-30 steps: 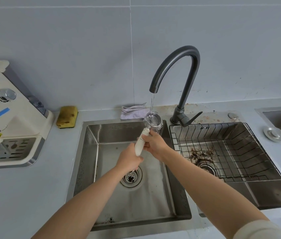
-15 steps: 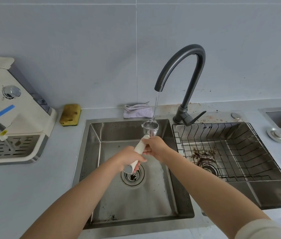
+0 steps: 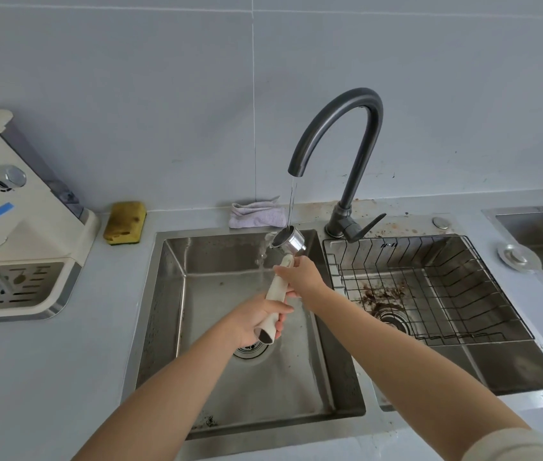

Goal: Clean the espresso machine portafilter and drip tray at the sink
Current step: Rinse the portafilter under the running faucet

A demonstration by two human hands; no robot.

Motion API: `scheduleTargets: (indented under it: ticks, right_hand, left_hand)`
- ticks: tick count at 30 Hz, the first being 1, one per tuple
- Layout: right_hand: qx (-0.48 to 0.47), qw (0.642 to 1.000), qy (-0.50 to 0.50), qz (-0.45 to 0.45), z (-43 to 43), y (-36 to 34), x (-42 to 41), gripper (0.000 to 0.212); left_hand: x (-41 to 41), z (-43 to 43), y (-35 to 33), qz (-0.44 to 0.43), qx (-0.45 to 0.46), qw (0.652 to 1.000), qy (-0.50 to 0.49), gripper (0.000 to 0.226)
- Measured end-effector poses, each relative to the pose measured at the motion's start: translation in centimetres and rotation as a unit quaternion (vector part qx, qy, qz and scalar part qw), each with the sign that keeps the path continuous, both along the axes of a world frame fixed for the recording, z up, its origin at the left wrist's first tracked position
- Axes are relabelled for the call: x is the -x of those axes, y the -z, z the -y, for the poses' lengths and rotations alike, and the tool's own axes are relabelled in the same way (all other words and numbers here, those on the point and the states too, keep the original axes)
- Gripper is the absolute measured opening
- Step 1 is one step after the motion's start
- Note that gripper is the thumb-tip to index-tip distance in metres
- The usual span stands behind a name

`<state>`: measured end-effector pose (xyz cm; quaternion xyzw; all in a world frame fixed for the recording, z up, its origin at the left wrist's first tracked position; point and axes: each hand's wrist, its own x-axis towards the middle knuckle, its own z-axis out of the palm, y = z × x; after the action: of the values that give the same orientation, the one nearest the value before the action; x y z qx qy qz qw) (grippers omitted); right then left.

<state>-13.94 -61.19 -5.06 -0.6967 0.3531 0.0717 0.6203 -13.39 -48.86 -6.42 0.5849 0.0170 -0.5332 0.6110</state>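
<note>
The portafilter (image 3: 290,241), a shiny metal basket on a cream handle, is held over the left sink basin (image 3: 216,327) under the running dark faucet (image 3: 356,151). Its basket is tilted to the left and water spills out of it. My left hand (image 3: 256,321) grips the lower end of the handle. My right hand (image 3: 300,276) grips the handle just below the basket. The espresso machine (image 3: 13,227) stands on the counter at the far left, with its slotted drip tray (image 3: 13,287) in place at its base.
A yellow sponge (image 3: 125,222) and a folded grey cloth (image 3: 256,214) lie behind the left basin. A black wire rack (image 3: 429,287) sits in the right basin over coffee grounds (image 3: 380,294). A metal plug (image 3: 518,257) lies on the counter at the right.
The basket has gone from upright under the stream to tilted left, and water now pours out of it. Both hands keep their hold on the handle.
</note>
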Motion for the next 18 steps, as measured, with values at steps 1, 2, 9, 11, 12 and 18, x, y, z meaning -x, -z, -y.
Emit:
scheduleTargets:
  ticks: [1, 2, 9, 11, 12, 18]
  right_hand:
    - [0.011, 1.0, 0.004, 0.006, 0.1, 0.1, 0.1, 0.038]
    - [0.019, 1.0, 0.007, 0.013, 0.2, 0.2, 0.3, 0.039]
    - [0.055, 0.996, 0.006, 0.066, 1.0, 0.2, 0.8, 0.044]
    - [0.051, 0.995, 0.014, 0.082, 1.1, 0.0, 0.8, 0.045]
    - [0.049, 0.995, 0.016, 0.09, 1.1, -0.1, 0.8, 0.046]
    - [0.044, 0.99, 0.015, 0.132, 1.3, -0.3, 0.3, 0.05]
  left_hand:
    - [0.2, 0.2, 0.2, -0.007, 0.008, 1.0, -0.005, 0.02]
    - [0.5, 0.4, 0.4, -0.01, 0.017, 1.0, -0.007, 0.021]
    - [0.9, 1.7, 1.2, 0.042, 0.054, 0.998, -0.001, 0.024]
    - [0.8, 2.0, 1.1, 0.044, 0.068, 0.997, 0.005, 0.03]
    - [0.7, 2.2, 1.1, 0.049, 0.074, 0.996, 0.007, 0.032]
    - [-0.2, 2.7, 1.2, 0.145, 0.063, 0.987, 0.005, 0.037]
